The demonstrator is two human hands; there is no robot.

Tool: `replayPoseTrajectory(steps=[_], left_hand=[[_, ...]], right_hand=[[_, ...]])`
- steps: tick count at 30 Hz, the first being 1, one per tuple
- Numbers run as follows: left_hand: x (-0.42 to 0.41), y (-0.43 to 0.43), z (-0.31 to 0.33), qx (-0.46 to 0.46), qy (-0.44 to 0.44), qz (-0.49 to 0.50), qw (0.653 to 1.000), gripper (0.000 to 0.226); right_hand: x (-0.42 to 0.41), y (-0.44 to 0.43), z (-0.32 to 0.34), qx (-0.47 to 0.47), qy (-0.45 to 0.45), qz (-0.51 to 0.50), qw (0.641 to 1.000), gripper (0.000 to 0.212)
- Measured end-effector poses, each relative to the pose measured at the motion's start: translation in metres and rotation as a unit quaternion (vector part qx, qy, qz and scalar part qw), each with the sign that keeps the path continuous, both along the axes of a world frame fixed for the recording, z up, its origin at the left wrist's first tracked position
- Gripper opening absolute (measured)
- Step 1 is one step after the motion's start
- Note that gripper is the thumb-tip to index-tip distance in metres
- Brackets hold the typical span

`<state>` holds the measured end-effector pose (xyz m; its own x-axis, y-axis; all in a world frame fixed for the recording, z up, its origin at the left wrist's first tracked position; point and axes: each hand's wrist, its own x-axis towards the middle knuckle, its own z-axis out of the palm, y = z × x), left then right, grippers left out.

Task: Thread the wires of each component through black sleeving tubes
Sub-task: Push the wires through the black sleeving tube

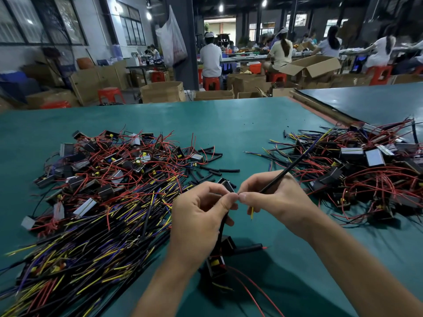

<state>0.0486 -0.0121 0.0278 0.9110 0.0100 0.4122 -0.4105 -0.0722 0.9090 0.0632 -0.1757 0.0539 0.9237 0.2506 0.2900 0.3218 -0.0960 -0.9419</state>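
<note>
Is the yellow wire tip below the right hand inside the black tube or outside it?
Outside. The yellow wire tip hangs bare below the right hand; the black tube slants up out of that hand.

Long black sleeving tube (286, 170) slants from center up twd 1 o'clock, w/ a yellow wire tip (252, 213) showing just under its low end. Few black components (219, 259) dangle at 6. Loose short tubes (212, 168) at 11, sleeved pile (103, 191) at 9, unsleeved pile (366, 161) at 3.

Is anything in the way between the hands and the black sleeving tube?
Nothing visible does. The right hand pinches the black sleeving tube; the left hand, gripping a component, meets it fingertip to fingertip, hiding the tube's mouth.
</note>
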Motion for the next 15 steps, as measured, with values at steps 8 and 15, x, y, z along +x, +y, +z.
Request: replayPoseTrajectory(steps=[8, 15], left_hand=[[-0.0014, -0.0017, -0.0062, 0.094, -0.115, 0.058, 0.987, 0.009], [-0.0012, -0.0003, -0.0015, 0.051, -0.006, -0.033, 0.998, 0.003]], right_hand=[[0.0006, 0.0021, -0.0005, 0.018, 0.012, -0.009, 1.0, 0.015], [-0.0005, -0.0011, -0.0006, 0.011, 0.004, 0.004, 1.0, 0.007]])
